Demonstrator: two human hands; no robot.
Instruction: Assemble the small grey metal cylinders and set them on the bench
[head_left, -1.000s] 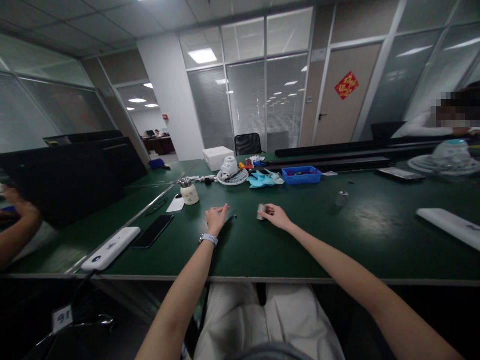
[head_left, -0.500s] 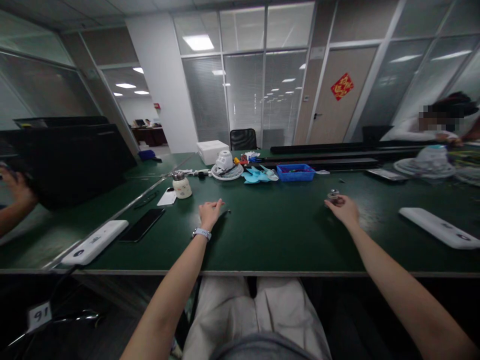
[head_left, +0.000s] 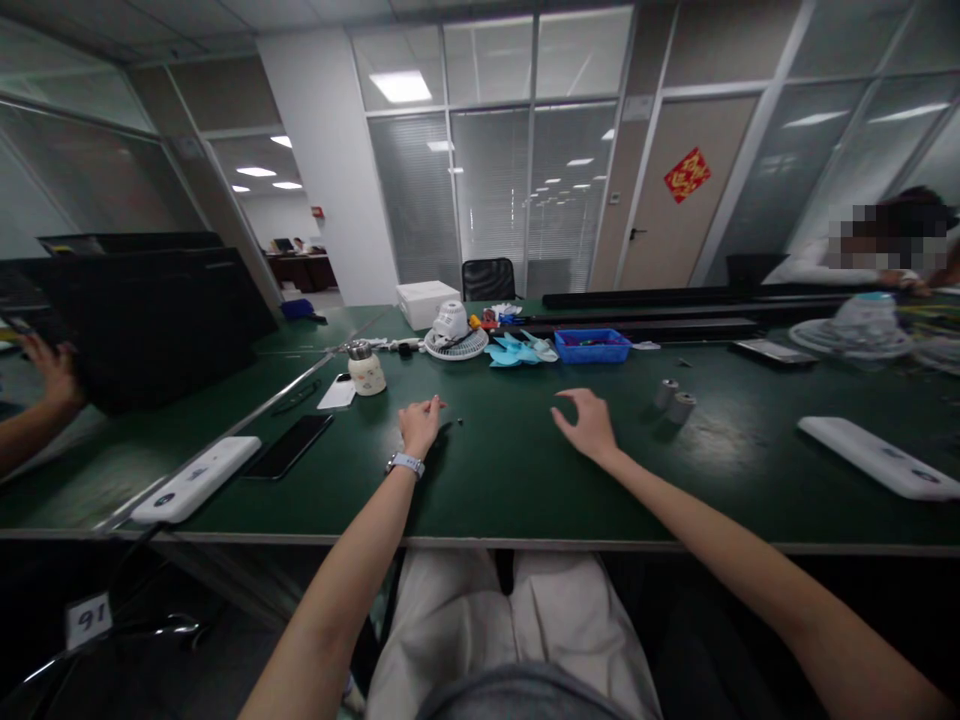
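Observation:
My left hand [head_left: 420,424], with a watch at its wrist, rests on the green table, fingers curled together. Whether anything is inside them is hidden. Just right of its fingers lies a tiny dark piece [head_left: 460,421], too small to name. Over the middle of the table is my right hand [head_left: 589,424], thumb and fingers apart, holding nothing. Two short grey metal cylinders stand to its right, side by side: a rear one [head_left: 666,394] and a front one [head_left: 682,408].
At the back are a white fan part [head_left: 450,322], light-blue fan blades [head_left: 511,350] and a blue tray [head_left: 592,347]. A bottle [head_left: 366,370], a black phone [head_left: 291,447] and a white device [head_left: 199,480] lie left; another white device [head_left: 877,457] is right. People sit on both sides.
My right hand has let go of a grey cylinder, which now stands beside another. The hand has moved left and opened. My left hand has stayed nearly still.

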